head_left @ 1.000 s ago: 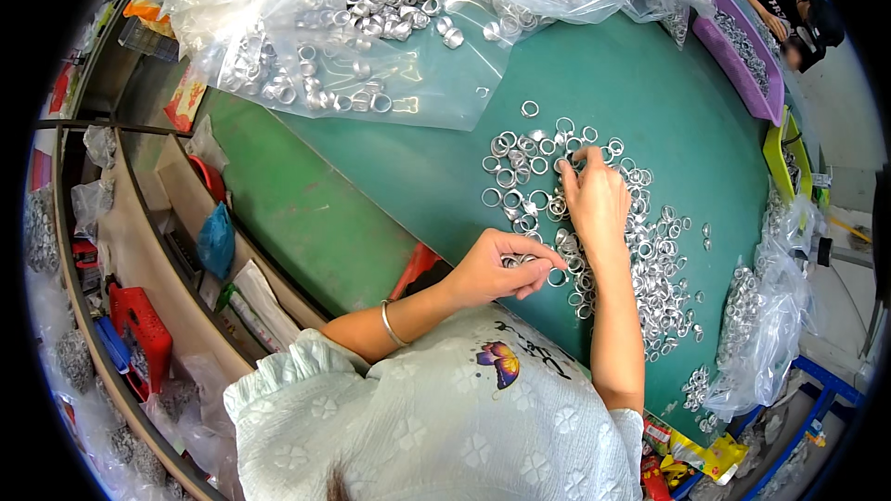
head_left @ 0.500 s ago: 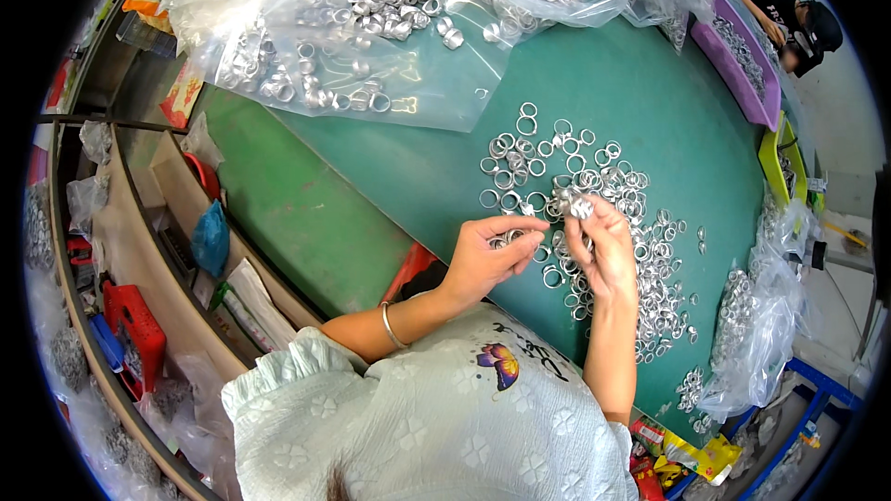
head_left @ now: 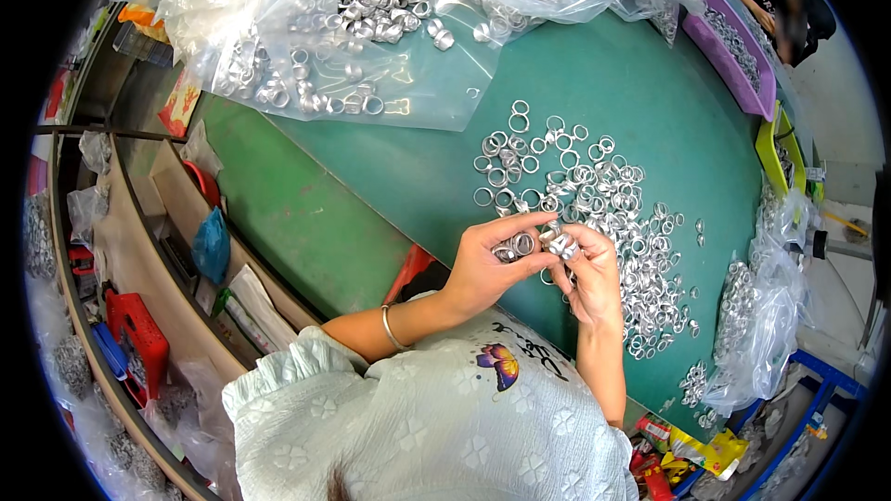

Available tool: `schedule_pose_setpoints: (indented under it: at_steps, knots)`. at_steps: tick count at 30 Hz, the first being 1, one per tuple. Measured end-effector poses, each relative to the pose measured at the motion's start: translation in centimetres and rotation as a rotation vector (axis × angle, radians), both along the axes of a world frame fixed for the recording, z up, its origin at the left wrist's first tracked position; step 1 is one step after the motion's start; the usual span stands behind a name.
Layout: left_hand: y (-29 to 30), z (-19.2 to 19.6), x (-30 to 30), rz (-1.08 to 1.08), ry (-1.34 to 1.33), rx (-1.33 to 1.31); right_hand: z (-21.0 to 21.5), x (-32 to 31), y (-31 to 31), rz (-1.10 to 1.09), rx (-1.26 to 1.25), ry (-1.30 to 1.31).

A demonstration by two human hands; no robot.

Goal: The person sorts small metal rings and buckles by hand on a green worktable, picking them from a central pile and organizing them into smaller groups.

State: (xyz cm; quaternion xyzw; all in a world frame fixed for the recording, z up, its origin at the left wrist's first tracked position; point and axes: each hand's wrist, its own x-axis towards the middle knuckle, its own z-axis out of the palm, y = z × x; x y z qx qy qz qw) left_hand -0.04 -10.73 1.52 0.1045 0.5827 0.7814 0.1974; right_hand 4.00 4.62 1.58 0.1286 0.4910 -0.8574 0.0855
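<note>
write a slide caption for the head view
A left hand and right hand hold silvery rings near a loose pile on a green tabletop.

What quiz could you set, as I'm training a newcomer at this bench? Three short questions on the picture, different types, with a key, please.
1. True or false: the left hand holds several rings.
2. The bangle is worn on which side? A: the person's left. B: the person's right.
3. Fill in: loose rings lie spread on a ____ work surface.

Key:
1. True
2. A
3. green
</note>
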Motion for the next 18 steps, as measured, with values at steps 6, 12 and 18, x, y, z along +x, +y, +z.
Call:
schedule_pose_setpoints:
  at_steps: [6,12,18]
  knots:
    - [-0.2,0.0,0.2,-0.029,0.069,-0.021,0.8,0.5,-0.2,-0.046,0.173,0.041]
    - [-0.2,-0.3,0.2,-0.013,0.214,-0.001,1.9,0.9,-0.4,-0.041,0.306,0.075]
    - [-0.3,-0.2,0.1,-0.030,0.288,0.006,2.8,1.2,-0.5,-0.033,0.394,0.140]
